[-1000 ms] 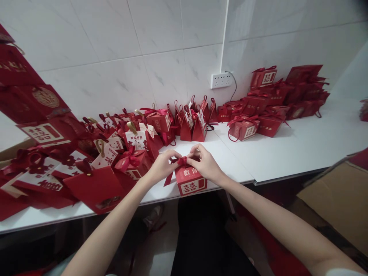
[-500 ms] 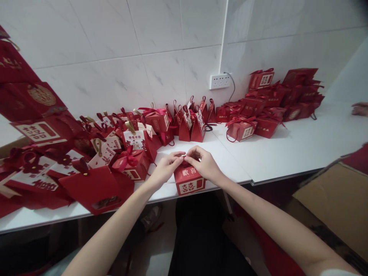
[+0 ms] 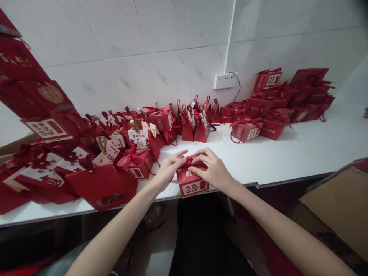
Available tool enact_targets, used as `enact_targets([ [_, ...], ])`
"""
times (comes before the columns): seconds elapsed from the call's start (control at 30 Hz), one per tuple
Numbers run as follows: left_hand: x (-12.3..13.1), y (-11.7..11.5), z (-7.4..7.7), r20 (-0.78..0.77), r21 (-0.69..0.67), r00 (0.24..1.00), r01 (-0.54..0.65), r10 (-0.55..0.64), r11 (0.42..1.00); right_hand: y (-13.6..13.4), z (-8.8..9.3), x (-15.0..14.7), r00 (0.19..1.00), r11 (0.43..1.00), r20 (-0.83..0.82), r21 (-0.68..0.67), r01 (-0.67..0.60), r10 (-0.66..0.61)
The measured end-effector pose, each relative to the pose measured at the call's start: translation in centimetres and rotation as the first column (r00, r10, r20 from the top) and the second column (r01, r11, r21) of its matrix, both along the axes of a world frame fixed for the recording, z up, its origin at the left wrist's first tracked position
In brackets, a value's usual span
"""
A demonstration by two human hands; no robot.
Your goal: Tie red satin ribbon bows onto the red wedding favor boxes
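A small red gift box (image 3: 193, 186) with white characters on its front stands at the near edge of the white table (image 3: 301, 149). A red ribbon bow (image 3: 192, 161) sits on its top. My left hand (image 3: 168, 168) rests at the box's left, fingers stretched toward the bow. My right hand (image 3: 212, 168) lies over the box's top right, fingers extended and pressing on the ribbon. Neither hand grips anything.
Many red gift boxes and bags crowd the table's left (image 3: 97, 184) and back (image 3: 195, 122). Another pile (image 3: 287, 99) sits at the back right. A wall socket (image 3: 224, 81) with a cable is above. A cardboard box (image 3: 342, 203) stands at the lower right.
My fingers were pinched on the ribbon at the box's top; now both hands have flattened out over the bow. The view shifted slightly left.
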State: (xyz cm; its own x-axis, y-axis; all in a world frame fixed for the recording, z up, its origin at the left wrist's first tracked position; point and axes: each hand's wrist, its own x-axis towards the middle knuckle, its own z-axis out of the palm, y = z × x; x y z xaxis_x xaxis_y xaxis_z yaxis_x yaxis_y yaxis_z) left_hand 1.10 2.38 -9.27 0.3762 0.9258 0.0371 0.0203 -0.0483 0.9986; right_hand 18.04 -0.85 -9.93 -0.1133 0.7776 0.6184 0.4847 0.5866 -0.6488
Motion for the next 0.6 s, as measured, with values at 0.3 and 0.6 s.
enact_targets([
  [0.3, -0.8, -0.5, 0.2, -0.255, 0.282, 0.96, -0.038, 0.113, 0.959, 0.1, 0.4, 0.3, 0.989, 0.997, 0.145, 0.074, 0.024, -0.035],
  [0.6, -0.6, -4.5, 1.8, -0.519, 0.686, 0.639, -0.086, 0.568, 0.723, -0.4, 1.6, 1.5, 0.953, 0.997, 0.296, 0.007, -0.077, 0.071],
])
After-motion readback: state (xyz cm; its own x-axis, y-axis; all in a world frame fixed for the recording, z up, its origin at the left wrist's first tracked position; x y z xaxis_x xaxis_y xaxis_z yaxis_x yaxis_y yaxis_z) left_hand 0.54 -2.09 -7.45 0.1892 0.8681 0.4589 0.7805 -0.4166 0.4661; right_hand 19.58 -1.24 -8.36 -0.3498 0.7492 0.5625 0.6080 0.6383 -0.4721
